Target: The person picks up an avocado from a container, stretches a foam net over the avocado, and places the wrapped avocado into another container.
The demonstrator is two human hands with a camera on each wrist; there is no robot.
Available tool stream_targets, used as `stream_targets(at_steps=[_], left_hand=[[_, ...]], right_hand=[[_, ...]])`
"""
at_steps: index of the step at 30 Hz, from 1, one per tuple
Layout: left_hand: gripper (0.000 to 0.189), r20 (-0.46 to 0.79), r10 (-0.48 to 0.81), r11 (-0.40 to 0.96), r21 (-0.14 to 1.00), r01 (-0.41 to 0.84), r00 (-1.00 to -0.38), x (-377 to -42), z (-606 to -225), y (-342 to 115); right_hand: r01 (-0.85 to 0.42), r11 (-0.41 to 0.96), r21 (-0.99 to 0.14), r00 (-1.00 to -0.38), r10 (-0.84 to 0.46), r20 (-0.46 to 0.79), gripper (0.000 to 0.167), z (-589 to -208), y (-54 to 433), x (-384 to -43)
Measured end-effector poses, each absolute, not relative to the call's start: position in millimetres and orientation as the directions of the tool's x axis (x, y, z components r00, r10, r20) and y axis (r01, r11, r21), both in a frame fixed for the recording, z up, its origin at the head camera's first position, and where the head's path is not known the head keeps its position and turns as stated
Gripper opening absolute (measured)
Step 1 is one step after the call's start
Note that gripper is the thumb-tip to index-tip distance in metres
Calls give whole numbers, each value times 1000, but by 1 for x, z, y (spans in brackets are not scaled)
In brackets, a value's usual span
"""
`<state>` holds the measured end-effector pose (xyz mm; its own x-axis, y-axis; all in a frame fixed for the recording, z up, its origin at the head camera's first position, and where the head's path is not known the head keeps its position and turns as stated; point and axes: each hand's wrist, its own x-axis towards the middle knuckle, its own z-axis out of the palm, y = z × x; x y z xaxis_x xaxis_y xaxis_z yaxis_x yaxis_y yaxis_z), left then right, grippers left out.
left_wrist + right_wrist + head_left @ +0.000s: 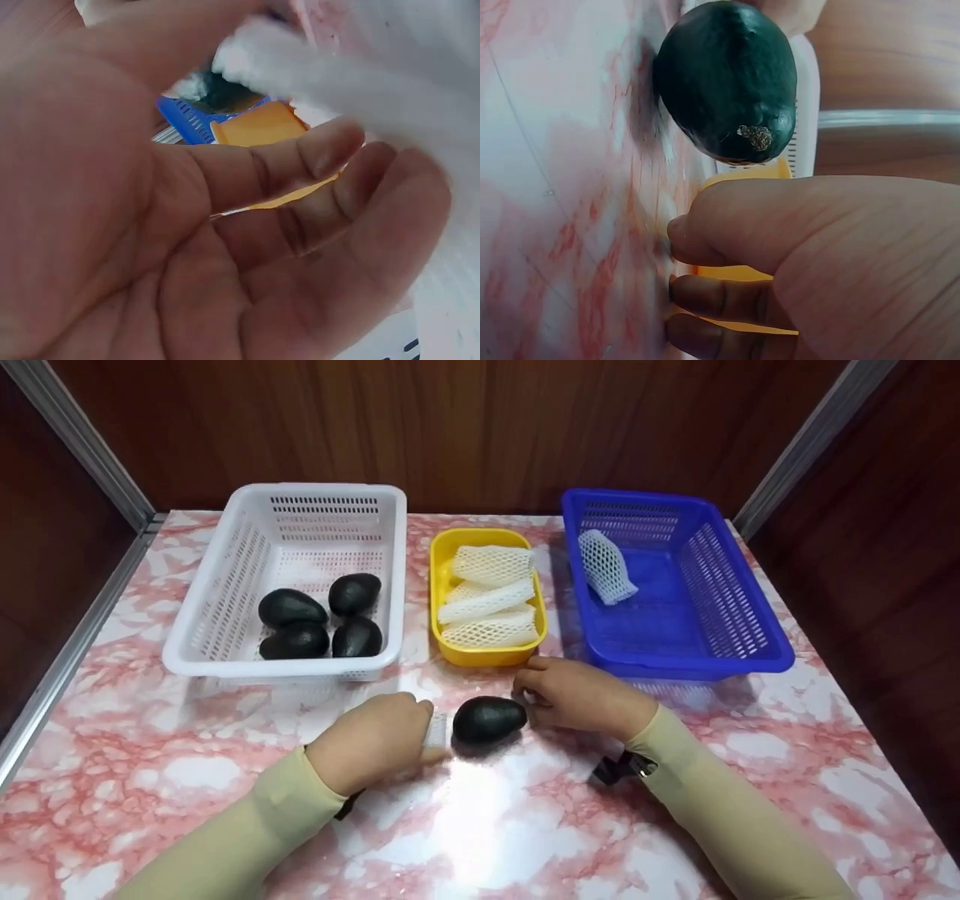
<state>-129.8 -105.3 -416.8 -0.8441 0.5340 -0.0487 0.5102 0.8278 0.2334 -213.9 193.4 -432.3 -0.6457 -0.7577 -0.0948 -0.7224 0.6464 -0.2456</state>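
A dark green avocado [487,721] lies on the marbled tabletop between the two hands. My left hand [375,742] holds a white foam net sleeve [436,730] beside the avocado's wide end. Seen from the left wrist, the sleeve [322,75] is blurred and stretches past the bent fingers [322,157]. At the avocado's narrow end is my right hand [577,697], its fingers loosely bent and holding nothing. In the right wrist view the avocado [727,82] shows its stem scar, and the thumb [720,225] is apart from it.
At the back left, a white basket [397,555] holds several avocados [292,607]. Behind the loose avocado stands a yellow tub [487,658] of foam net sleeves [491,566]. A blue basket [652,622] at the back right contains one netted item [606,566]. Wooden panels [480,435] enclose the table.
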Motion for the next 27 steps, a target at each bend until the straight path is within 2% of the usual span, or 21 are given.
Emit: stream_targets(at_steps=[3, 9, 15, 22, 27], left_hand=[[52, -19, 524, 829, 242, 505, -851, -133, -416, -104], [42, -42, 484, 857, 226, 463, -874, -135, -417, -102], [57, -102, 414, 893, 237, 382, -904, -136, -420, -96], [32, -53, 403, 893, 243, 380, -914, -132, -425, -92], [23, 17, 416, 890, 200, 411, -909, -127, -426, -92]], right_hand=[[-720, 651, -241, -651, -753, -93, 27, -431, 194, -214], [-720, 650, -245, -649, -755, -95, 28, -430, 194, -214], [-735, 636, -235, -638, -766, -79, 24, -430, 194, -215], [-736, 633, -239, -635, -768, -79, 25, -431, 194, -216], [-734, 639, -229, -639, -765, -86, 26, -433, 194, -215]])
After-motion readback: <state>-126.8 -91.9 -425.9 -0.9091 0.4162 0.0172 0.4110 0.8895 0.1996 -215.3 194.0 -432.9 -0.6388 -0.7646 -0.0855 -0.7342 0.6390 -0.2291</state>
